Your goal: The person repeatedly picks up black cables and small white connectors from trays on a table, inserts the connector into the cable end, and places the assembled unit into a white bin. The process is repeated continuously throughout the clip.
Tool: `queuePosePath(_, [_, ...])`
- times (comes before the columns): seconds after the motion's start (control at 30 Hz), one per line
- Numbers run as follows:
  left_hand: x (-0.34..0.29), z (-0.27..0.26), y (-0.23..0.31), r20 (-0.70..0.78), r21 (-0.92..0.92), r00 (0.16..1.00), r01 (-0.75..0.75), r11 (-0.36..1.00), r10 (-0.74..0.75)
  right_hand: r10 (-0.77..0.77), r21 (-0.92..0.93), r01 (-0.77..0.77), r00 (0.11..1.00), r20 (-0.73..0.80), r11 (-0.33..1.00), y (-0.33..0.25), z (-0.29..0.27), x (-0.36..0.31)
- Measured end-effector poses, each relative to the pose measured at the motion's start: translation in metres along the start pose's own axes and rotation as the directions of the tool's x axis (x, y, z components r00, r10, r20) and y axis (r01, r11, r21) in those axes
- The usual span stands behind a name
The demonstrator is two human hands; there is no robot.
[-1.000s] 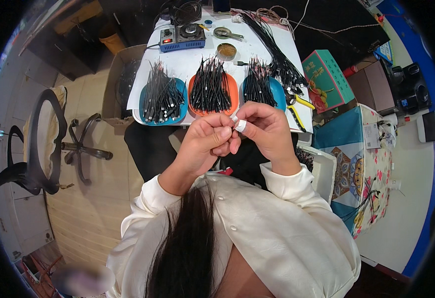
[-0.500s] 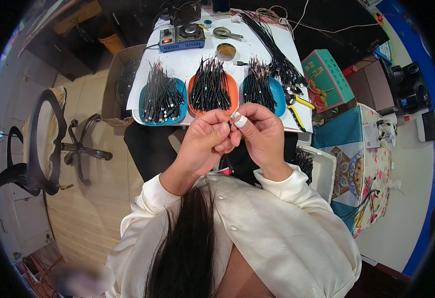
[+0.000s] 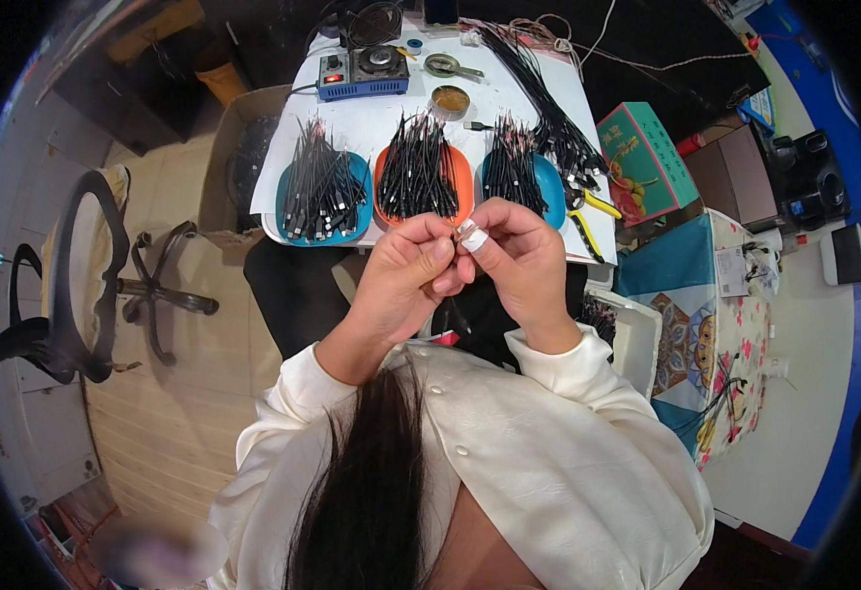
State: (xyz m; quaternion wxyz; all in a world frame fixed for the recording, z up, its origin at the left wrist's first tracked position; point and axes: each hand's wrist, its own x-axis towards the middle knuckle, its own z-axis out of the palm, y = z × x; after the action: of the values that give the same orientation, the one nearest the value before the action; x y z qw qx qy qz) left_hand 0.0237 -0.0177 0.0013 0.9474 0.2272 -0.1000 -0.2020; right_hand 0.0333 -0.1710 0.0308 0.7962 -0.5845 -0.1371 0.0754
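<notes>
In front of my chest, close to the table's near edge, my left hand [image 3: 409, 270] and my right hand [image 3: 519, 261] meet with fingertips pinched together. Between them is a thin black cable [image 3: 456, 317], part of which hangs below the fingers; its end is mostly hidden by them. White tape wraps my right thumb [image 3: 474, 239]. Just beyond the hands, an orange tray [image 3: 381, 202] holds a bundle of black cables [image 3: 417, 167] with bare coppery ends up. Blue trays on its left [image 3: 350, 232] and right [image 3: 554, 193] hold similar bundles.
Beyond the trays are a blue solder pot [image 3: 364, 79] with a lit red switch, a round tin [image 3: 449, 101] and a loose cable bundle [image 3: 548, 103]. Yellow-handled pliers [image 3: 588, 231] lie at the table's right edge, near a green box [image 3: 647, 157]. An office chair [image 3: 86, 285] stands left.
Both hands stay together in almost the same place. My right fingers have shifted very slightly, and the whole view has tilted a little.
</notes>
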Motion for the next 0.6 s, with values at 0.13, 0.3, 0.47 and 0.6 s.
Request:
queuePosePath(0.13, [-0.001,0.0,0.004,-0.019,0.116,1.0,0.017,0.993,-0.015,-0.022,-0.084,0.03,0.995,0.094,0.996,-0.008,-0.005,0.002])
queuePosePath(0.3, [-0.005,-0.004,0.003,0.008,0.081,0.999,0.041,0.996,-0.042,-0.072,-0.095,0.081,0.993,0.099,0.992,-0.007,-0.004,0.004])
queuePosePath(0.47, [-0.006,-0.011,0.003,0.052,0.032,0.991,0.122,0.992,-0.124,-0.024,-0.127,0.051,0.979,0.203,0.991,-0.009,-0.012,0.004])
queuePosePath(0.6, [-0.005,-0.012,-0.002,0.073,-0.058,0.992,0.104,0.993,-0.099,-0.005,0.015,0.003,0.988,0.156,1.0,-0.002,-0.01,0.001])
